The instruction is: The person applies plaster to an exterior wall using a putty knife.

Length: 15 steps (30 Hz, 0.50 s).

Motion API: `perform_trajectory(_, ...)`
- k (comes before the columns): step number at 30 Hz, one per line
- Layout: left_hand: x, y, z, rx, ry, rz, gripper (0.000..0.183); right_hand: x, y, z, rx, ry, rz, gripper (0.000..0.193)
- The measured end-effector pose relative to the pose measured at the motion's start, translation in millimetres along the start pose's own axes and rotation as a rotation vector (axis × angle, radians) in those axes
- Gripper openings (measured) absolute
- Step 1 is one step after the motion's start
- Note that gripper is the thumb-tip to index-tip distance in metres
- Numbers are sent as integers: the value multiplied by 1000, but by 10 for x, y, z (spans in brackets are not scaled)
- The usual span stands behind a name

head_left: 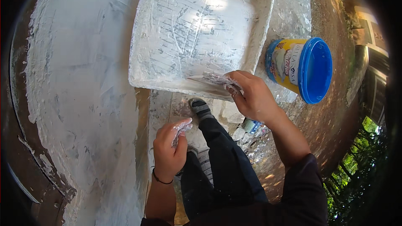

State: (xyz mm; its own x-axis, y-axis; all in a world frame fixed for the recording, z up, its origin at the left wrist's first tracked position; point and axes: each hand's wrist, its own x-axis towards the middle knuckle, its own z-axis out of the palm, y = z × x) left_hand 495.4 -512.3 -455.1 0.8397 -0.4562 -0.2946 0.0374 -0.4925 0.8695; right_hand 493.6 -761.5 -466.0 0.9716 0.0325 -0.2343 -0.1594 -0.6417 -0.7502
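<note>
Putty knife (209, 78), its blade smeared white, lies across the lower rim of the white plaster-coated tray (167, 25) in the upper middle of the frame, gripped by the right hand (251, 96) with fingers curled tight around its handle. Lower down, the left hand (169, 150) has its fingers closed around a smaller plaster-caked tool (182, 127). A blue-lidded yellow tub (301, 69) lies on its side at the right. A white plastered wall (83, 100) fills the left.

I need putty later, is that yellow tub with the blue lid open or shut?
Shut: the blue lid covers the yellow tub, which lies on its side.
</note>
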Motion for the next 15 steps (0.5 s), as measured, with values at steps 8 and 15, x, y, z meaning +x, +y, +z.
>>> perform_trajectory(8,39,-151,61,-14,-8,-21,26,65,74,-74,13,-89,-61,32)
perform_trajectory(15,-17,-175,93,-33,4,-8,26,75,25,-81,16,-151,-87,30)
